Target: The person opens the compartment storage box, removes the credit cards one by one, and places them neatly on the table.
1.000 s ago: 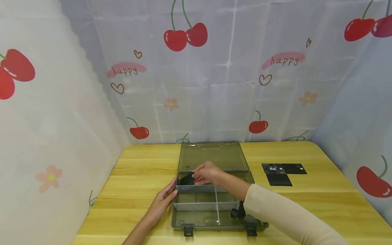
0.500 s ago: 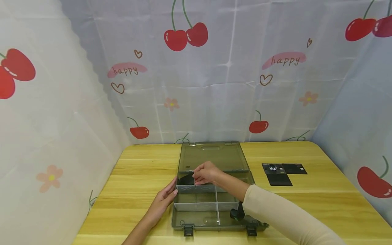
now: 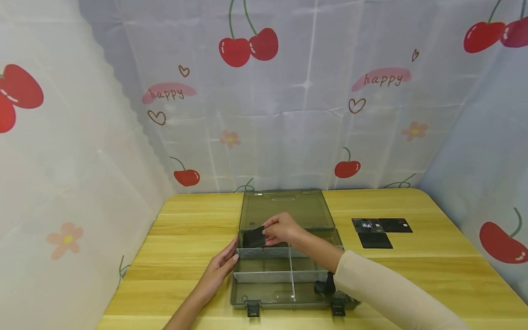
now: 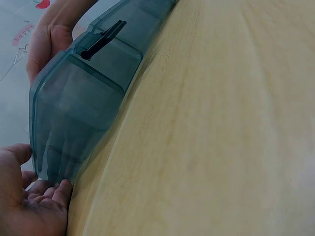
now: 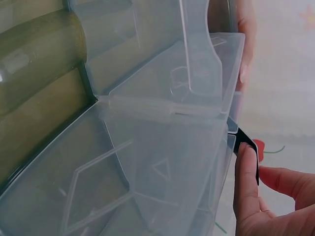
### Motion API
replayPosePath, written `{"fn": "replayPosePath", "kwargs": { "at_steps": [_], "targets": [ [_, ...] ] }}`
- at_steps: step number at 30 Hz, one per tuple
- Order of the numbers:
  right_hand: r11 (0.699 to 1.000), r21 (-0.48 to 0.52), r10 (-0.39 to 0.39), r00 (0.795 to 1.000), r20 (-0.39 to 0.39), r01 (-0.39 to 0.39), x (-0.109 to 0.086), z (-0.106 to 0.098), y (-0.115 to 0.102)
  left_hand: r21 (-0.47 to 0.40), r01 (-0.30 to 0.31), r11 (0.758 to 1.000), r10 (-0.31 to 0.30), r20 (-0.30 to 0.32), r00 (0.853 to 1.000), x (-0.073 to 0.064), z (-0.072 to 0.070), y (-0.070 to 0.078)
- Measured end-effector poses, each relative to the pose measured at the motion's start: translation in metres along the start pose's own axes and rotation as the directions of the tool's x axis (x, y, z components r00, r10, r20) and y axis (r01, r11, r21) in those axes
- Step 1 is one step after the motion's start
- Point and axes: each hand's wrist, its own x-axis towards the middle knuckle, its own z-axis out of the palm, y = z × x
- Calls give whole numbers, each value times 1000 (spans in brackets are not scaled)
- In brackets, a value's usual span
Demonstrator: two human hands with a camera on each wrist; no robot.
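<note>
An olive-tinted, see-through plastic storage box (image 3: 264, 303) with divided compartments stands on the table, its lid (image 3: 288, 211) tipped back behind it. My right hand (image 3: 283, 228) is over the rear row and pinches the right edge of a black card (image 3: 253, 237) between thumb and fingers. The card is tilted at the rear left compartment, its lower edge behind the divider (image 3: 272, 252). In the right wrist view, a corner of the card shows beyond the clear dividers. My left hand (image 3: 220, 268) rests along the box's left wall, with thumb and fingertips touching it.
To the right lie three dark cards: a VIP card (image 3: 368, 225), another chip card (image 3: 395, 225) and a plain black card (image 3: 375, 240). Two black latches (image 3: 253, 309) hang at the box's front. A black device (image 3: 326, 285) shows by the right sleeve. A cherry-print curtain surrounds the table.
My right hand has risen slightly and shifted a little right, and the black card has come up and turned with it. My left hand keeps its place on the box.
</note>
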Motion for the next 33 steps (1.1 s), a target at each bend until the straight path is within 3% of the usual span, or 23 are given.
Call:
{"fn": "replayPosePath", "kwargs": {
  "at_steps": [33],
  "targets": [
    [987, 104, -106, 987, -123, 119, -45, -53, 12, 2, 15, 1000, -15, 15, 1000, -1, -1, 2]
  ]
}}
